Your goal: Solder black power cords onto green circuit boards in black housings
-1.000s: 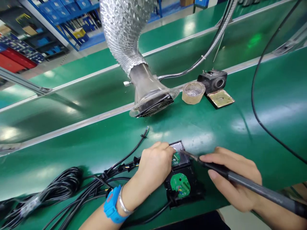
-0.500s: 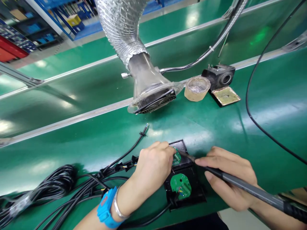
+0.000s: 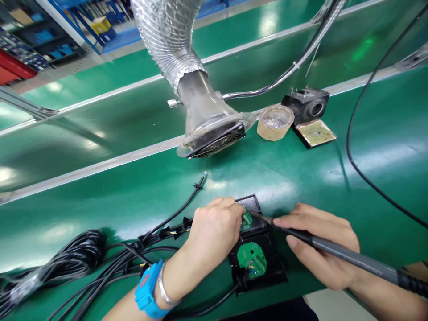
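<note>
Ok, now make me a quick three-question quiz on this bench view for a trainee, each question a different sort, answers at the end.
1. Which hand holds the black-and-grey pen-shaped soldering iron?
2. True or false: the bright-blue wristband and the silver metal bangle are on the same arm.
3. Fill in: as pictured, the round tan open-topped tub sits to the ____ of the black block-shaped stand.

Key: 1, the right hand; 2, true; 3, left.
</note>
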`<state>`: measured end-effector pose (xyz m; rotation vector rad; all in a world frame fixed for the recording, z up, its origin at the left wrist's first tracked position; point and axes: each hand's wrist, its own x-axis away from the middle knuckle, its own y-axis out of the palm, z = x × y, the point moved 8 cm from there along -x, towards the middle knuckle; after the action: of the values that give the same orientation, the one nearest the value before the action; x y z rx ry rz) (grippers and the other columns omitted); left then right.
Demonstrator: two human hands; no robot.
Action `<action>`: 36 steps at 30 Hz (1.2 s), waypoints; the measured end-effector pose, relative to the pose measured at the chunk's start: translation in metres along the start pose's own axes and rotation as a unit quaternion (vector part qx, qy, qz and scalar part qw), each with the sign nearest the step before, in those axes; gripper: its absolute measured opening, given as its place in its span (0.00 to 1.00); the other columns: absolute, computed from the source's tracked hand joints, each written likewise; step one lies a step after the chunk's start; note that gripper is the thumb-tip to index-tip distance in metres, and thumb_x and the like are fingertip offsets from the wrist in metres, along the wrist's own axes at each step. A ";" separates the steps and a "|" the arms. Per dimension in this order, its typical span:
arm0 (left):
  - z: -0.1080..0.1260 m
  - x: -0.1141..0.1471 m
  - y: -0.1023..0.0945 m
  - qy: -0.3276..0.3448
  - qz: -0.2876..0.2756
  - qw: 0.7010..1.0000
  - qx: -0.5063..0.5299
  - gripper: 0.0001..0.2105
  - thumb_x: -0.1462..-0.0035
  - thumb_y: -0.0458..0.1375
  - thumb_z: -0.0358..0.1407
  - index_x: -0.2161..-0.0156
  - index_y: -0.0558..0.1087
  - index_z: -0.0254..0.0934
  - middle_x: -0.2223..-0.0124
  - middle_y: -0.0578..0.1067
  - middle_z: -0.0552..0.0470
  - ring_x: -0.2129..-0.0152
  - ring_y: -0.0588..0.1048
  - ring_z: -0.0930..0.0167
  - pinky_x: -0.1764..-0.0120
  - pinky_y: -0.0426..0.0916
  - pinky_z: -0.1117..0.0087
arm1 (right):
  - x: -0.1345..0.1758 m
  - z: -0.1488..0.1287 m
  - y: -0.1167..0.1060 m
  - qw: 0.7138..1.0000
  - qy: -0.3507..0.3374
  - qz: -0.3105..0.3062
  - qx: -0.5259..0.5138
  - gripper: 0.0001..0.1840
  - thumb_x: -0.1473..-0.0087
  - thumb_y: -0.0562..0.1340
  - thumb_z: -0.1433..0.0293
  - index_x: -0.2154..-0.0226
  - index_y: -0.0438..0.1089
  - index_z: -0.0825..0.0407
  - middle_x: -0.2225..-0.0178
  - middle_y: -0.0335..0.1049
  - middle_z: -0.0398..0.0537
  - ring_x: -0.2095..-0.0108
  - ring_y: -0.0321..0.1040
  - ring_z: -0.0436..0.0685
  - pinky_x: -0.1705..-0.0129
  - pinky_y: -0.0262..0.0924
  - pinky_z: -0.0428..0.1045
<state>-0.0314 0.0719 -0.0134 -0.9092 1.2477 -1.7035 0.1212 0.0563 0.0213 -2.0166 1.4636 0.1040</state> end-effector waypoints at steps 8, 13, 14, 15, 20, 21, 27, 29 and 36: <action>-0.001 -0.002 0.003 -0.006 -0.009 1.000 0.003 0.09 0.41 0.53 0.30 0.64 0.76 0.41 0.70 0.74 0.55 0.71 0.73 0.70 0.73 0.61 0.70 | 0.005 -0.006 0.004 0.999 -0.042 -0.003 0.023 0.17 0.51 0.55 0.80 0.58 0.70 0.54 0.75 0.65 0.47 0.76 0.62 0.50 0.77 0.61 0.47; 0.000 -0.002 0.002 0.001 -0.004 1.000 0.009 0.10 0.42 0.53 0.29 0.64 0.77 0.41 0.71 0.74 0.54 0.72 0.72 0.71 0.73 0.61 0.71 | 0.012 -0.018 0.012 0.988 -0.112 -0.012 0.105 0.19 0.53 0.57 0.80 0.57 0.69 0.55 0.75 0.68 0.48 0.75 0.65 0.53 0.76 0.64 0.49; 0.000 -0.002 0.001 0.003 -0.004 1.000 0.008 0.10 0.42 0.53 0.29 0.64 0.77 0.41 0.71 0.74 0.54 0.72 0.72 0.71 0.73 0.61 0.71 | 0.014 -0.020 0.013 0.986 -0.119 -0.011 0.113 0.19 0.54 0.57 0.80 0.58 0.69 0.55 0.75 0.68 0.49 0.75 0.66 0.53 0.76 0.64 0.49; 0.000 -0.002 0.001 0.004 -0.004 1.000 0.006 0.10 0.42 0.53 0.29 0.64 0.77 0.42 0.71 0.74 0.55 0.72 0.72 0.71 0.73 0.61 0.71 | 0.016 -0.020 0.012 0.985 -0.123 -0.007 0.118 0.18 0.54 0.57 0.80 0.58 0.69 0.56 0.75 0.68 0.49 0.75 0.66 0.53 0.76 0.64 0.49; 0.000 -0.001 0.001 0.004 0.001 1.000 0.000 0.09 0.43 0.54 0.30 0.64 0.77 0.42 0.71 0.74 0.55 0.72 0.72 0.71 0.73 0.61 0.71 | 0.019 -0.017 0.004 0.990 -0.092 0.026 0.106 0.17 0.52 0.56 0.79 0.58 0.70 0.53 0.73 0.67 0.48 0.75 0.65 0.52 0.76 0.64 0.49; 0.000 -0.002 0.001 0.004 0.001 1.000 -0.001 0.09 0.43 0.54 0.30 0.64 0.77 0.42 0.71 0.74 0.55 0.72 0.72 0.71 0.73 0.61 0.71 | 0.018 -0.016 0.002 0.991 -0.083 0.036 0.094 0.17 0.52 0.56 0.78 0.58 0.70 0.53 0.73 0.67 0.48 0.75 0.65 0.52 0.77 0.63 0.49; 0.000 -0.002 0.003 0.005 -0.006 1.000 -0.008 0.09 0.42 0.54 0.30 0.64 0.77 0.42 0.71 0.73 0.55 0.71 0.72 0.70 0.74 0.61 0.71 | 0.016 -0.013 -0.003 0.996 -0.053 0.050 0.052 0.17 0.52 0.56 0.79 0.58 0.71 0.54 0.74 0.64 0.47 0.77 0.61 0.50 0.79 0.59 0.48; -0.001 -0.002 0.005 0.003 -0.012 1.000 -0.008 0.09 0.42 0.53 0.30 0.64 0.76 0.42 0.70 0.73 0.55 0.71 0.73 0.70 0.73 0.61 0.70 | 0.017 -0.011 -0.003 0.996 -0.051 0.058 0.048 0.18 0.52 0.57 0.79 0.57 0.70 0.54 0.72 0.66 0.48 0.76 0.62 0.51 0.77 0.60 0.48; -0.001 -0.004 0.000 -0.002 -0.037 0.999 0.035 0.09 0.41 0.52 0.31 0.63 0.75 0.40 0.67 0.73 0.54 0.68 0.73 0.69 0.67 0.65 0.69 | 0.020 0.006 0.006 0.993 -0.015 0.067 0.100 0.21 0.45 0.59 0.78 0.48 0.65 0.50 0.71 0.69 0.43 0.74 0.66 0.49 0.72 0.64 0.45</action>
<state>-0.0309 0.0755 -0.0141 -0.9269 1.1576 -1.7915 0.1251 0.0418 0.0051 -1.7504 1.5266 0.0415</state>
